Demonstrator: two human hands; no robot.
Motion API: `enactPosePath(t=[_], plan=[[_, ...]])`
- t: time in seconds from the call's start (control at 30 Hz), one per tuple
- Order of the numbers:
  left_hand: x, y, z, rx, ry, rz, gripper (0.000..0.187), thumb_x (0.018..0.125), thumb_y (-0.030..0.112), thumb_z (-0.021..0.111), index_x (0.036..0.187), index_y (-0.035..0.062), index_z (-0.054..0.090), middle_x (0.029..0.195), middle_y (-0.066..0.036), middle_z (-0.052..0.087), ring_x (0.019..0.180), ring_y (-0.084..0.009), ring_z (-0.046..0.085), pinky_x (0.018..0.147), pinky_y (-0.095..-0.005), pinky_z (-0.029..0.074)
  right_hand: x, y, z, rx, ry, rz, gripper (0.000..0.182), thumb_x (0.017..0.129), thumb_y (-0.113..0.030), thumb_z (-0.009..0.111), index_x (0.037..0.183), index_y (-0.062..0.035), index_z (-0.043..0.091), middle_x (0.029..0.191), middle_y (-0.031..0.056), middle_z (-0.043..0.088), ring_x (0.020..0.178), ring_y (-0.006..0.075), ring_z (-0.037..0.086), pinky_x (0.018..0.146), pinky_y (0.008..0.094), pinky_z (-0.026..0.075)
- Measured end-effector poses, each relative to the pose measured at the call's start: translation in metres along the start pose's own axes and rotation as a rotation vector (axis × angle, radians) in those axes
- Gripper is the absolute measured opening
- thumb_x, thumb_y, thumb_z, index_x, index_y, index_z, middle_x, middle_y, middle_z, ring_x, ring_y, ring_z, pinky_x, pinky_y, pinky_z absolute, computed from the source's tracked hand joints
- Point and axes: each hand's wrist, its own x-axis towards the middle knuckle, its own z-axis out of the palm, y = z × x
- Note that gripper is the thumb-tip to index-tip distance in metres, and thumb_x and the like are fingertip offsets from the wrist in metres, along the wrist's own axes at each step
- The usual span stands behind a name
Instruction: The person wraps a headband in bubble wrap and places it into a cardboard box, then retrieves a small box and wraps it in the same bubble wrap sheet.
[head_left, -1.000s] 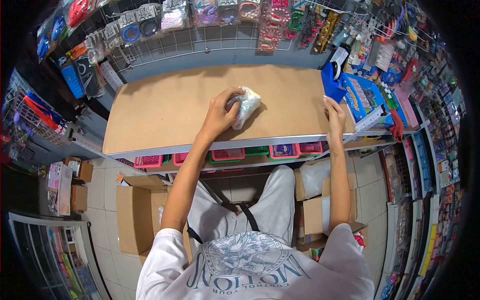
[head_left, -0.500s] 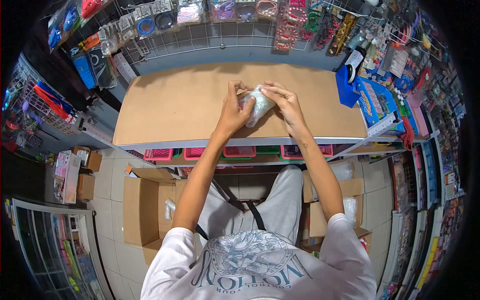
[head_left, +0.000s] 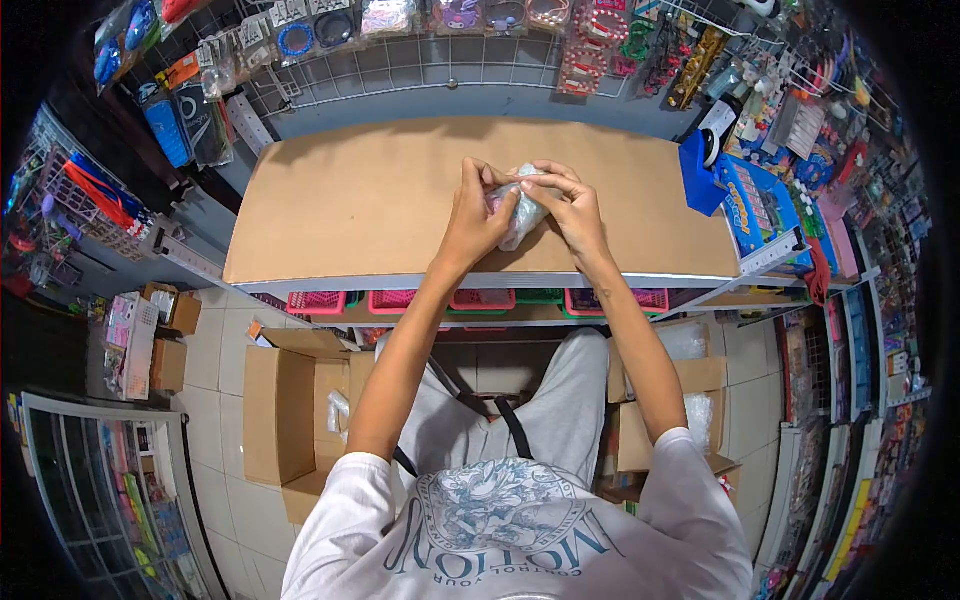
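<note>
Between my two hands is a small bundle in clear bubble wrap (head_left: 520, 228), with a bit of pink showing through on its left side. It is held just over the brown-topped shelf (head_left: 350, 215), close to the front edge. My left hand (head_left: 482, 210) grips the bundle from the left, thumb pressed against the wrap and fingers bent. From the right, my right hand (head_left: 570, 205) pinches its upper part, thumb and index finger meeting near the left fingertips. What lies inside the wrap cannot be made out.
A blue tape dispenser (head_left: 703, 175) stands at the shelf's right end beside a blue box (head_left: 755, 210). Pink baskets (head_left: 400, 301) sit underneath. Open cardboard boxes (head_left: 280, 410) flank my legs, and a wire rack (head_left: 420, 75) with hanging packets runs along the back.
My fingertips have drawn closer together at the top of the bundle. The wrapped bundle has turned slightly and looks narrower. The camera view has shifted a little.
</note>
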Motion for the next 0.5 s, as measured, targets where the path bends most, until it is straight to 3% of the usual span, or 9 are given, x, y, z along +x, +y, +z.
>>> enactPosePath(t=[0.2,0.5], plan=[[0.000,-0.001,0.001,0.019,0.015,0.025,0.036,0.093,-0.001,0.067,0.100,0.0037,0.032,0.097,-0.018,0.064,0.104,-0.0239,0.067,0.090,-0.0350,0.052,0.003,0.003,-0.010,0.111,-0.007,0.110,0.021,0.089,-0.012,0.078,0.105,0.0017,0.078,0.131,0.0074,0.061,0.122,0.0177,0.057,0.104,0.0311,0.045],[0.000,0.009,0.000,0.061,0.021,-0.011,0.036,0.092,-0.001,0.068,0.098,0.0037,0.033,0.095,-0.017,0.064,0.094,-0.0210,0.063,0.085,-0.0331,0.049,0.003,0.002,-0.006,-0.020,-0.016,0.010,0.020,0.089,-0.012,0.079,0.105,0.0006,0.078,0.129,0.0068,0.060,0.118,0.0170,0.059,0.100,0.0297,0.047]])
